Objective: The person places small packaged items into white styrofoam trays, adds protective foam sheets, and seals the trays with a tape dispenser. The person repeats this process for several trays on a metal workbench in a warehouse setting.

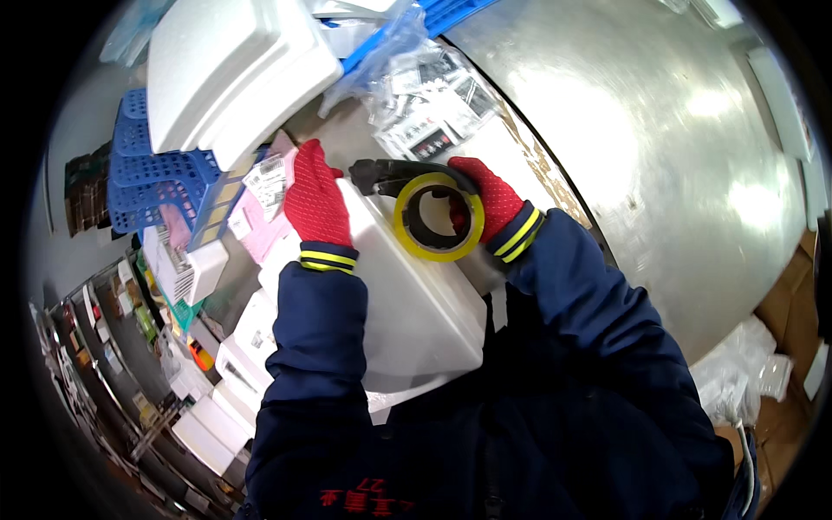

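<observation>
One white box (399,321) lies seemingly braced by my outstretched left hand (317,199) at its far left edge, while above its far right edge my right hand (496,201) grips the tape dispenser (406,205), apparently for control.

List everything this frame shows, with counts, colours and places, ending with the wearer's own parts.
Tape dispenser: one, black, in the right hand
Tape roll: one, yellow, on the dispenser
White box: one, white, below the tape
Small packets: many, white and black, upper middle
Metal surface: one, silver, right
Foam pieces: several, white, upper left
Baskets: count unclear, blue, left
Pink packages: count unclear, pink, beside the left hand
Shelves: several, mixed goods, lower left
Clear plastic: count unclear, transparent, lower right
Hands: two, red-gloved, left at the box's far end, right around the dispenser
Sleeves: two, navy, lower middle
</observation>
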`<state>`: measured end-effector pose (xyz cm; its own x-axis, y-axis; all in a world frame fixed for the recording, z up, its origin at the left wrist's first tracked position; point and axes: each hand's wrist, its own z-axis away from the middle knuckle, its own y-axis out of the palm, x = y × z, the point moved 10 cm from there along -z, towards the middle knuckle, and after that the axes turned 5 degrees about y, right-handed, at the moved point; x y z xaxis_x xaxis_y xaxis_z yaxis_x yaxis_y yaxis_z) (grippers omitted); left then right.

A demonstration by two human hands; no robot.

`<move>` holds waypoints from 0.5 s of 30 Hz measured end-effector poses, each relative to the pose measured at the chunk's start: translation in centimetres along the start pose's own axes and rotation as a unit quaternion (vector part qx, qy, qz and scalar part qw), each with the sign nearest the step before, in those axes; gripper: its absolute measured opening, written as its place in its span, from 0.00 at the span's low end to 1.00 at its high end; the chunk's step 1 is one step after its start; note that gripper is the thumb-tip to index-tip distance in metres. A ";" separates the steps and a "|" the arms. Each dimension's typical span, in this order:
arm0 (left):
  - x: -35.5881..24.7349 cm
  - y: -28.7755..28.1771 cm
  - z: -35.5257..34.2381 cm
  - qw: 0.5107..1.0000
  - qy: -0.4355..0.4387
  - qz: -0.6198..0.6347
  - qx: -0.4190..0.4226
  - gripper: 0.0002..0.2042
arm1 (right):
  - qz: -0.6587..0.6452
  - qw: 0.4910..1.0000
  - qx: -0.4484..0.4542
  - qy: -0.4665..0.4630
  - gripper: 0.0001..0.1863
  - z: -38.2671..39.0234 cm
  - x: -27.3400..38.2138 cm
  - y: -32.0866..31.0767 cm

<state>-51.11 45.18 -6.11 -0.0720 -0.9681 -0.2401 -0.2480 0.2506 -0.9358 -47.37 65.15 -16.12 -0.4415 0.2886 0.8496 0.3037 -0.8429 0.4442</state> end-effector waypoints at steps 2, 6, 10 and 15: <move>0.2 0.3 -0.1 0.998 -0.041 0.055 0.003 0.14 | 0.093 0.985 -0.035 -0.141 0.17 1.5 1.7 -0.1; 0.6 -0.4 0.1 0.990 -0.078 0.117 -0.030 0.13 | -0.335 0.924 -0.099 0.154 0.15 1.3 -3.6 0.1; -2.6 -4.3 3.0 0.993 0.008 0.055 -0.101 0.12 | -0.014 0.992 -0.027 -0.119 0.26 1.6 -1.8 0.8; -10.2 -3.5 13.4 0.992 0.006 -0.126 0.025 0.21 | -0.213 0.977 0.018 0.005 0.28 0.8 -2.8 -0.2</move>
<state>-36.57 54.11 -3.81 -0.0258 -0.9996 0.0066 -0.2105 -0.0010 -0.9776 -45.53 64.88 -18.40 -0.5423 0.6047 0.5833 0.1207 -0.6310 0.7663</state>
